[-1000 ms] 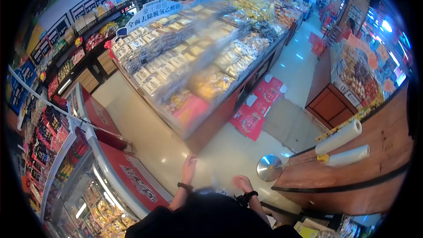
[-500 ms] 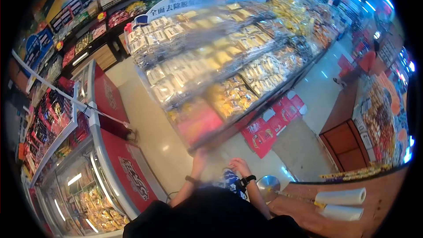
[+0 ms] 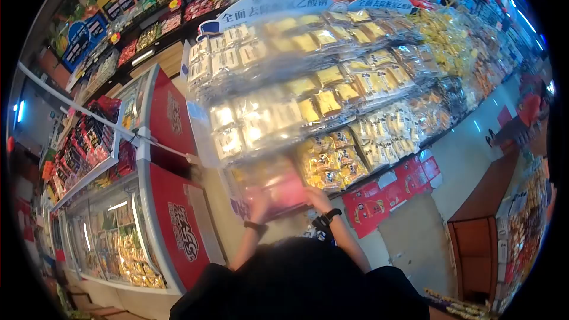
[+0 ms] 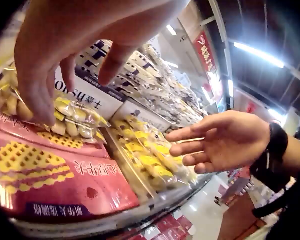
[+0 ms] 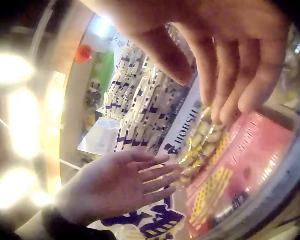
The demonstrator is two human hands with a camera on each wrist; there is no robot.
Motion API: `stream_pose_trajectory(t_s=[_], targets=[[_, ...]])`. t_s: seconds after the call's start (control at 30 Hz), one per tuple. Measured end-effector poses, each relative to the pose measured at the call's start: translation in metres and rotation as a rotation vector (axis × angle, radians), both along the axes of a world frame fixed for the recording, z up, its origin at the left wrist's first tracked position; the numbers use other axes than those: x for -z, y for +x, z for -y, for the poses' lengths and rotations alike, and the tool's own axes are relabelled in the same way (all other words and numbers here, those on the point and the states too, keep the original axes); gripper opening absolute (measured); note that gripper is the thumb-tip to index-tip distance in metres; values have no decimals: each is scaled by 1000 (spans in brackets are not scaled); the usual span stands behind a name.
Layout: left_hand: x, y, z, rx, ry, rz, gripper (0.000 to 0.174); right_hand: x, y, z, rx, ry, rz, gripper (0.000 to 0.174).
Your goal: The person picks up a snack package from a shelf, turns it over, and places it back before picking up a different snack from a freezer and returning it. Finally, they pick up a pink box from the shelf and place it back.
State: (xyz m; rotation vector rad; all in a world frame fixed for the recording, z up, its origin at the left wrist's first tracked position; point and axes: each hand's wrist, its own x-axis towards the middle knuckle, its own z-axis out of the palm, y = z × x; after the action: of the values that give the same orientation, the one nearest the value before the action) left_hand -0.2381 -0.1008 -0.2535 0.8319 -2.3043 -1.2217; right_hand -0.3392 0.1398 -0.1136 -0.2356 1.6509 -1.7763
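My left hand is over the near corner bin of a bread display, fingers apart. In the left wrist view its bent fingers reach down at small clear packs of round breads, fingertips right over them, with no pack gripped. Beside those packs lies a pink package printed with waffles. My right hand hovers at the bin's right front, with relaxed fingers and nothing held. Next to it are yellow-labelled packs behind a divider. The right wrist view shows both hands facing each other above the bin.
Tiers of wrapped bread rise behind the bin under a sign. On the left stands a red-sided freezer. Red cardboard lies on the floor at the right, before a wooden counter.
The display has come closer and the view has shifted. Both hands have moved from over the floor to the bin's front corner, the left one reaching over the bin.
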Motion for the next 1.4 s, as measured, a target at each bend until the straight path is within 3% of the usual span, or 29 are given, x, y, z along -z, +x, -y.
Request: stream_pose_trajectory(t_s=[0.03, 0.07, 0.13, 0.3, 0.4, 0.47, 0.5, 0.53, 0.63, 0.7, 0.8, 0.87, 0.93, 1.0, 1.07, 1.13, 1.23, 1.27, 1.37, 1.4], targets=[[-15, -7, 3, -13, 98, 12, 30, -12, -12, 4, -78, -7, 12, 25], [-66, -17, -3, -31, 195, 23, 30, -36, -23, 9, -157, -17, 23, 26], [-30, -29, 13, -104, 259, -22, 32, -33, -50, 23, -354, 30, 31, 27], [-47, -49, 9, -134, 459, -17, 39, 8, -73, 69, -359, -4, -206, 34], [-66, -69, 7, -108, 467, 24, 39, 7, -85, 100, -344, -36, -2, 42], [-81, -74, -3, -118, 508, -84, 39, -12, -93, 102, -412, -67, 32, 45], [-95, -75, -10, -127, 523, -137, 38, -20, -94, 105, -427, -50, 25, 45], [-196, -89, -36, -203, 842, -31, 37, -27, -95, 108, -443, -33, 18, 46], [-108, -85, -23, -124, 448, -107, 34, -23, -99, 115, -507, 5, 10, 44], [-93, -73, -31, 53, -7, -175, 31, -16, -105, 112, -540, -62, 118, 42], [-61, -64, -35, -185, 277, -78, 27, -7, -106, 101, -503, -41, 168, 40], [-50, -55, -36, -427, 666, 9, 25, 33, -101, 94, -461, -54, 66, 35], [-108, -48, -58, -343, 532, 114, 22, 68, -99, 81, -594, 63, -53, 34], [-70, -37, -61, -262, 190, 242, 16, 86, -87, 72, -633, 113, -183, 31], [-51, -24, -61, -118, 150, 330, 12, 108, -73, 65, -610, 91, -331, 29], [-37, -11, -61, -134, 325, 271, 8, 45, -55, 62, -561, 32, 89, 26], [-41, 12, -68, -348, 637, 37, 14, 47, -37, 54, -659, 97, -254, 26], [-39, 14, -79, -421, 377, -21, 10, 49, -31, 50, -678, 134, -297, 26], [-39, 46, -64, -73, 550, 225, 26, 63, -11, 46, -622, 388, -44, 27], [-57, 57, -60, -69, 570, 178, 27, 29, 5, 45, -555, 349, 68, 25]])
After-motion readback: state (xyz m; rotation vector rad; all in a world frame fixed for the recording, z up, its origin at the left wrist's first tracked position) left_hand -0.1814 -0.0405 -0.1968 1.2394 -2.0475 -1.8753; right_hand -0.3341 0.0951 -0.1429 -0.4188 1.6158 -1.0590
